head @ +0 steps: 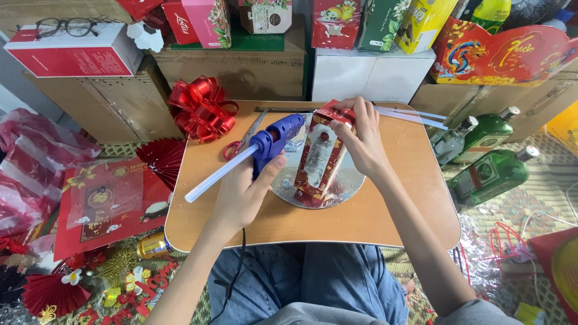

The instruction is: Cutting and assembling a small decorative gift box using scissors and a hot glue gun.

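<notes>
— Where's the box (319, 157)?

— Mid-desk (391, 210), on the silver disc (349, 180). My right hand (361, 141) pinches its far top flap.

— Sturdy?

— Light, thin card, I'd say; hold the edges. My left hand (241, 192) is wrapped round the glue gun (274, 139).

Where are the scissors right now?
In the head view, the red-handled scissors lie on the small wooden table, towards its far left, between the red ribbon bow and the blue glue gun.

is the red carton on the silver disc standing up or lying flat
Standing, tilted: the red carton has its base on the silver disc, and the right hand holds its top.
</notes>
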